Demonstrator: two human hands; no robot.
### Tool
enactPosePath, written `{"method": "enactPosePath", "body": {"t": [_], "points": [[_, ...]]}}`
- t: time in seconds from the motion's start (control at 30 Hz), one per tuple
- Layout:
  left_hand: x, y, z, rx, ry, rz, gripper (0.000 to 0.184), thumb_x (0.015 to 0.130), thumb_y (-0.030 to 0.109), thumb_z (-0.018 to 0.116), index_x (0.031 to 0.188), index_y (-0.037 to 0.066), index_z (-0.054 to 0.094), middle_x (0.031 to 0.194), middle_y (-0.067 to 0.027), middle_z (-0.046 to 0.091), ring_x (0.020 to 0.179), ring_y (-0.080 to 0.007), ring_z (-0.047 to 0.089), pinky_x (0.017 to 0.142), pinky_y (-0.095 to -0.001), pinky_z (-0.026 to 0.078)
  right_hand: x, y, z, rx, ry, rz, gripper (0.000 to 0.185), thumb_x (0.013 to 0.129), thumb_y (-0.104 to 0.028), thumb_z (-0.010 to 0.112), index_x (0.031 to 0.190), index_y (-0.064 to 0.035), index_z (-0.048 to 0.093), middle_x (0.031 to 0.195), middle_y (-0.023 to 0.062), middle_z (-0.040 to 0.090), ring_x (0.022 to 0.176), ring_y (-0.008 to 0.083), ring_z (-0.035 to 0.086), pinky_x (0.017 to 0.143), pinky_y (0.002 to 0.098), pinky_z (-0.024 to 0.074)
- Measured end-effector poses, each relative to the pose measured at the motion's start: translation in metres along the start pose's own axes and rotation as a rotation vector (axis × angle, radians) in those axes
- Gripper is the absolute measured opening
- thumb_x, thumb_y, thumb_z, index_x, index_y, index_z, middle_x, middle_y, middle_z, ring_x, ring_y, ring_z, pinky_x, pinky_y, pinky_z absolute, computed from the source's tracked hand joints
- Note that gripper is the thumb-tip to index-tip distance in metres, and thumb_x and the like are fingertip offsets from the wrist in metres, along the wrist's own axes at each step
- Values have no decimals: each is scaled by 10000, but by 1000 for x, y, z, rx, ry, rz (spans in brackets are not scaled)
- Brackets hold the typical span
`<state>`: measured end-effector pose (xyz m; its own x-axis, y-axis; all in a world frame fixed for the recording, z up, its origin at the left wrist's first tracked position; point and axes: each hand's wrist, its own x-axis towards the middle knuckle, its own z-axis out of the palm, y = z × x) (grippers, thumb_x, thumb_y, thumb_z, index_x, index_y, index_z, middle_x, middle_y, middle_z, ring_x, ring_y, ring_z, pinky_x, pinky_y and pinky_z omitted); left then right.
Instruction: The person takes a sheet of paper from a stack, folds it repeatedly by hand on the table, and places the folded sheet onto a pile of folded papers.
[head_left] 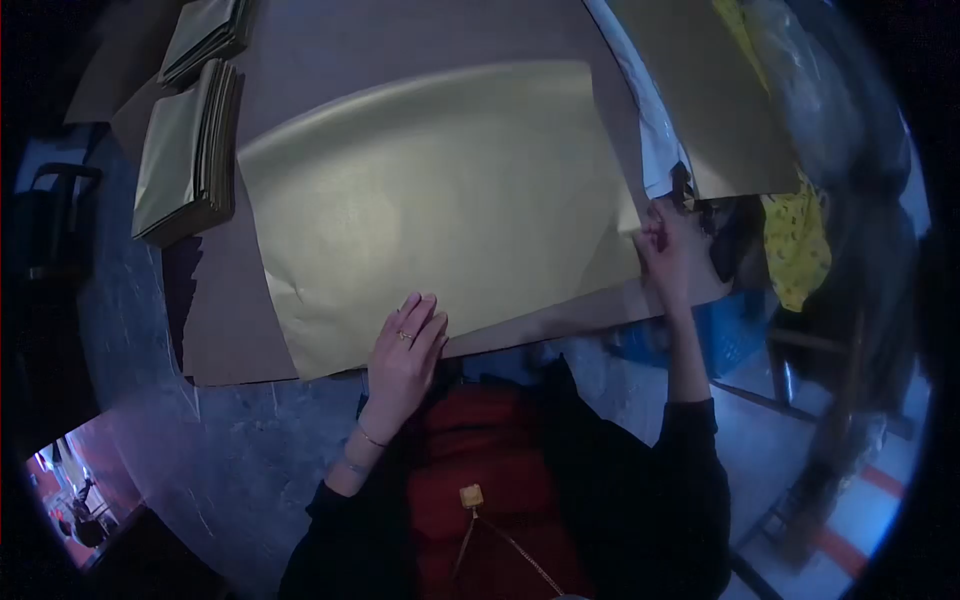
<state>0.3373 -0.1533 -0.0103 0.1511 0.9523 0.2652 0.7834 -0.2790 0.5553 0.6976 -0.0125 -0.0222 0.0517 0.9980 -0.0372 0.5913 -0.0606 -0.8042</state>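
Note:
A large gold paper sheet (430, 210) lies before me on a brown board-like surface (225, 330), its far edge slightly curved. My left hand (403, 355) rests on the sheet's near edge, fingers stretched out and lying flat, with a ring on one finger. At the sheet's right edge, my right hand (670, 255) has its fingers curled in a pinch on the paper, which is creased there. The fingertips are partly hidden.
Two stacks of folded gold paper, a nearer stack (170, 165) and a farther stack (205, 35), stand at the left. Right are more gold sheets (730, 130), a white strip (640, 90), yellow patterned cloth (797, 245) and a blue crate (735, 330) below.

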Motion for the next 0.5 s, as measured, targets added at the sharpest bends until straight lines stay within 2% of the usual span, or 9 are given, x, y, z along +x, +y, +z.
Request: {"method": "enactPosePath", "body": {"t": [0.07,0.1,0.23,0.33,0.4,0.47,0.5], "points": [[-4,-3,4,-6,3,-12,263,778,63,676,1035,53,622,1189,-109,576,1144,-314,529,930,-444,441,0,5,0,7,27,10,525,860,-63,586,1355,-42,411,886,29,581,770,90,538,721,238,458],[-3,-3,4,-11,3,-1,263,778,63,676,1035,53,622,1189,-109,576,1144,-314,529,930,-444,441,2,16,2,120,46,-66,480,890,-78,556,1348,-41,418,904,30,581,775,89,533,725,240,456],[-4,-3,3,5,-6,7,250,787,63,674,1032,48,621,1203,-109,568,1150,-313,525,928,-444,443,-1,24,0,142,132,-98,415,920,-101,525,1318,-23,440,908,25,578,789,89,530,729,242,453],[-3,-2,2,21,-6,13,242,790,63,670,1026,44,620,1204,-110,564,1151,-315,523,924,-445,443,-13,6,-1,148,207,6,339,942,-125,498,1262,-14,480,921,39,587,831,118,545,749,263,455],[-3,-1,2,26,-4,4,239,791,63,668,1024,42,619,1203,-110,562,1151,-316,522,923,-447,443,-28,-17,6,-167,292,-338,284,925,-104,517,1196,-19,520,970,86,604,889,200,576,776,302,460],[-3,-3,4,-2,28,12,242,785,62,668,1021,43,618,1197,-113,564,1148,-315,524,923,-448,441,-44,-24,28,-328,231,-590,272,879,-74,560,1149,-44,553,1038,132,602,937,288,579,805,350,460],[-3,-3,3,-28,21,1,253,777,64,667,1024,47,617,1195,-118,563,1143,-311,527,929,-447,437,-53,-32,41,-287,80,-678,306,847,-78,592,1150,-58,552,1091,128,593,980,295,572,843,364,449]]}}
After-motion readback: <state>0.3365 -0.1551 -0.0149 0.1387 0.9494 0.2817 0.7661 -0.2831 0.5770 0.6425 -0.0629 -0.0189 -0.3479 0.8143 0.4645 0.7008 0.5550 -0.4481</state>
